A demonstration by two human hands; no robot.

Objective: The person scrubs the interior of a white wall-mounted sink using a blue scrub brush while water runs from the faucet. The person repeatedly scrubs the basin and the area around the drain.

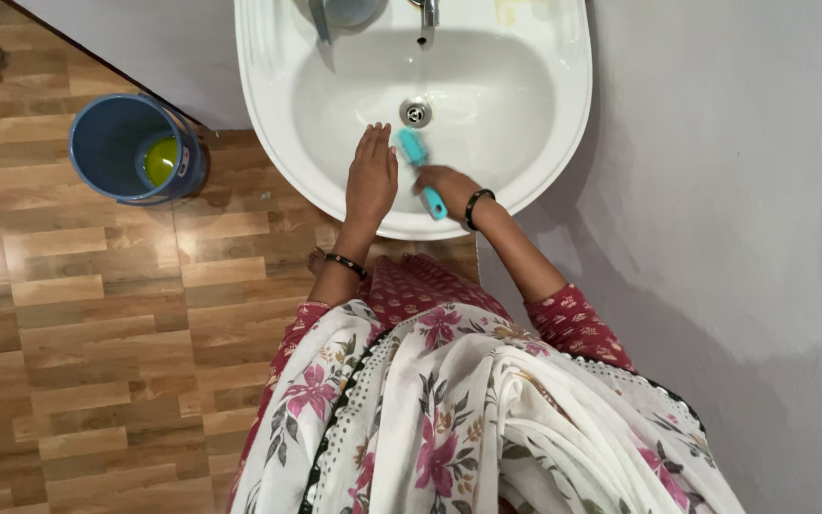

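Observation:
My right hand (446, 186) grips a turquoise brush (420, 168) by its handle, the brush head lying on the inner slope of the white wash basin (268, 105) just below the drain (416, 112). My left hand (372, 176) rests flat on the basin's inner wall beside the brush, fingers together and pointing toward the drain. Both wrists wear dark bangles.
A tap (427, 19) stands at the basin's back edge, with a grey mug (340, 13) beside it. A blue bucket (135, 148) holding a green cup stands on the wooden floor to the left. A grey wall runs along the right.

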